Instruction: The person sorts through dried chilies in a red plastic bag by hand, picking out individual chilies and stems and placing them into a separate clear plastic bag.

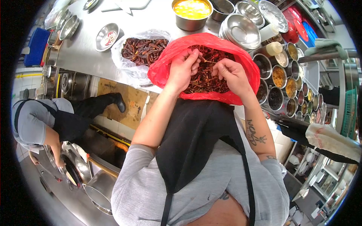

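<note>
My left hand (184, 68) is closed in a pinch over the open red plastic bag (166, 60), holding what looks like a dried chili (202, 59). From it a thin pale stem (209, 61) runs across to my right hand (232, 74), whose thumb and fingers are pinched on the stem's end. Dark red dried chilies with stems (209, 81) fill the red bag beneath both hands. Left of that bag, a clear plastic bag (120, 62) holds dried chilies (145, 51), mostly with no stems showing.
Behind the bags stand a pot of orange-yellow liquid (192, 9) and stacked metal bowls (241, 30). Several seasoning containers (279, 75) line the right side. A small metal bowl (107, 36) sits at left. A co-worker (49, 120) bends over pans at far left.
</note>
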`<state>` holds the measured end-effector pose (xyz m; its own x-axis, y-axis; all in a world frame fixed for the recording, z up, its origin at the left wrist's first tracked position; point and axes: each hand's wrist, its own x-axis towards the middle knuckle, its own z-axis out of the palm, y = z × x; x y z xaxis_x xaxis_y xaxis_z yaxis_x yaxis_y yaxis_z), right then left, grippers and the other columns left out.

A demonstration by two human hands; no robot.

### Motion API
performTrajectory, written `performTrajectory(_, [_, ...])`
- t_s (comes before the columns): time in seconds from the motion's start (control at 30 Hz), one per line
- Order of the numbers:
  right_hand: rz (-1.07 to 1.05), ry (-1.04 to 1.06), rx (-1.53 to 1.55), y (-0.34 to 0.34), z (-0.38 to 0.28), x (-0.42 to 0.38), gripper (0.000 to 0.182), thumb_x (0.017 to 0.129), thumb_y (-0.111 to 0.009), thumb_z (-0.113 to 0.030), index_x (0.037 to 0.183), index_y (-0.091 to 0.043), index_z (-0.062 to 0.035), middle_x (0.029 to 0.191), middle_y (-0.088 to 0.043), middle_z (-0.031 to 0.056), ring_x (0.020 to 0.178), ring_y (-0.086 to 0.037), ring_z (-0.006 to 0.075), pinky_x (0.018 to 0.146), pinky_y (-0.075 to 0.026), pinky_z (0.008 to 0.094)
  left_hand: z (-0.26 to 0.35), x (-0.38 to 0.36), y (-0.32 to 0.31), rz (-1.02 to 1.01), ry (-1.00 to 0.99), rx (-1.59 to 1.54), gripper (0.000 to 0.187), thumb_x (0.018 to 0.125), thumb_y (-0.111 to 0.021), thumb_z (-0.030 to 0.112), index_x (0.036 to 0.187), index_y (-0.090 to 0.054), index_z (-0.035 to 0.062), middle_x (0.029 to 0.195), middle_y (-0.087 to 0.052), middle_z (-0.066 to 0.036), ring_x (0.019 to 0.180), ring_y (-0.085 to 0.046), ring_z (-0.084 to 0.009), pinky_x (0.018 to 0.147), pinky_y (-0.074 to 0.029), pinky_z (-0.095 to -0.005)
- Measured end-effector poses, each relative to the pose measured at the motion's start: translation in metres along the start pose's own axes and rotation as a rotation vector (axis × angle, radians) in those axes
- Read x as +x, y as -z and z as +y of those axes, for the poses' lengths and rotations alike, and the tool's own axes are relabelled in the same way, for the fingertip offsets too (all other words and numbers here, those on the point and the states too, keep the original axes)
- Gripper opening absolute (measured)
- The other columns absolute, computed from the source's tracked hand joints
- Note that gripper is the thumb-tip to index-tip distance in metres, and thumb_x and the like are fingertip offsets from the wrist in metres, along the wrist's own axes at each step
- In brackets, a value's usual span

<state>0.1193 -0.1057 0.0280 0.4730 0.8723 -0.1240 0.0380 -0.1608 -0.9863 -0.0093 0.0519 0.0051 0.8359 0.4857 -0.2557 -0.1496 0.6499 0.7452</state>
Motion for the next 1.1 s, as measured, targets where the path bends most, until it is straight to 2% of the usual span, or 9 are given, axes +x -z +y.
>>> performTrajectory(0.23, [0.199,0.063,-0.35,-0.014,-0.024,0.001,0.022,0.092,-0.07,-0.017,0.106,-0.068,-0.0001,0.08,-0.064,0.0032,0.066,-0.054,0.0069,0.062,-0.048,0.0258,-0.002,-0.002,-0.004,-0.019,0.034,0.121,0.019,0.103,-0.058,0.025,0.097,-0.062,0.0072,0.079,-0.054,0.003,0.059,-0.039,-0.0033,0.049,-0.028,-0.0195])
performTrajectory(0.43, [0.036,0.037,-0.25,-0.003,0.003,0.001,0.02,0.092,-0.068,-0.013,0.106,-0.067,0.0012,0.077,-0.065,0.0043,0.066,-0.054,0.0082,0.063,-0.047,0.0256,-0.002,0.001,-0.001,0.023,0.029,0.037,0.018,0.102,-0.058,0.023,0.096,-0.062,0.0066,0.079,-0.054,0.003,0.059,-0.039,-0.0038,0.049,-0.027,-0.0199])
performTrajectory(0.53, [0.129,0.002,-0.098,-0.002,0.006,0.0,0.019,0.09,-0.068,-0.012,0.105,-0.068,0.0003,0.085,-0.069,0.01,0.07,-0.061,0.0164,0.07,-0.052,0.0322,0.001,0.003,0.004,0.076,0.02,-0.061,0.018,0.101,-0.059,0.023,0.095,-0.062,0.006,0.079,-0.054,0.002,0.061,-0.043,-0.0049,0.05,-0.029,-0.02])
performTrajectory(0.63, [0.26,-0.004,-0.599,0.006,0.022,0.0,0.019,0.087,-0.068,-0.013,0.103,-0.069,-0.0027,0.095,-0.068,0.0151,0.083,-0.066,0.0302,0.079,-0.053,0.0407,0.006,0.0,0.001,0.086,0.057,-0.138,0.019,0.1,-0.059,0.023,0.091,-0.06,0.0061,0.078,-0.054,0.0,0.061,-0.045,-0.0073,0.05,-0.03,-0.0208])
performTrajectory(0.73, [0.059,-0.086,-0.804,0.012,0.03,-0.005,0.02,0.084,-0.069,-0.013,0.103,-0.07,-0.006,0.102,-0.064,0.0176,0.096,-0.063,0.0404,0.086,-0.051,0.048,0.007,-0.001,-0.001,0.036,0.092,-0.205,0.021,0.1,-0.057,0.022,0.085,-0.056,0.0073,0.075,-0.053,-0.001,0.06,-0.046,-0.0096,0.048,-0.03,-0.0222])
performTrajectory(0.87, [0.042,-0.102,-1.025,0.005,0.031,-0.009,0.018,0.084,-0.069,-0.013,0.101,-0.07,-0.0062,0.1,-0.062,0.0184,0.097,-0.062,0.0398,0.087,-0.051,0.0495,0.005,-0.003,0.003,-0.025,0.109,-0.111,0.02,0.1,-0.058,0.024,0.086,-0.053,0.0099,0.071,-0.049,0.0,0.058,-0.044,-0.0091,0.047,-0.027,-0.0226])
performTrajectory(0.97, [0.093,-0.048,-0.995,0.012,0.037,-0.01,0.015,0.085,-0.066,-0.011,0.099,-0.069,-0.0051,0.095,-0.064,0.0209,0.094,-0.064,0.0403,0.083,-0.051,0.0509,0.007,-0.003,0.005,-0.012,0.104,-0.018,0.018,0.099,-0.059,0.025,0.088,-0.055,0.0118,0.069,-0.048,0.002,0.055,-0.043,-0.008,0.046,-0.025,-0.022])
performTrajectory(1.07, [0.205,-0.192,-0.827,0.015,0.023,-0.012,0.015,0.087,-0.062,-0.007,0.099,-0.069,-0.0032,0.089,-0.067,0.023,0.09,-0.066,0.0408,0.08,-0.052,0.0504,0.007,-0.004,0.003,0.022,0.133,0.029,0.017,0.099,-0.061,0.025,0.089,-0.056,0.0132,0.07,-0.049,0.004,0.055,-0.042,-0.0067,0.046,-0.024,-0.0212])
performTrajectory(1.1, [0.239,-0.165,-0.788,0.016,0.02,-0.012,0.014,0.087,-0.061,-0.007,0.098,-0.069,-0.0027,0.088,-0.068,0.0232,0.088,-0.067,0.041,0.08,-0.052,0.0498,0.005,-0.004,0.004,0.017,0.139,0.066,0.017,0.1,-0.061,0.026,0.089,-0.057,0.0127,0.07,-0.049,0.004,0.056,-0.042,-0.006,0.046,-0.024,-0.021])
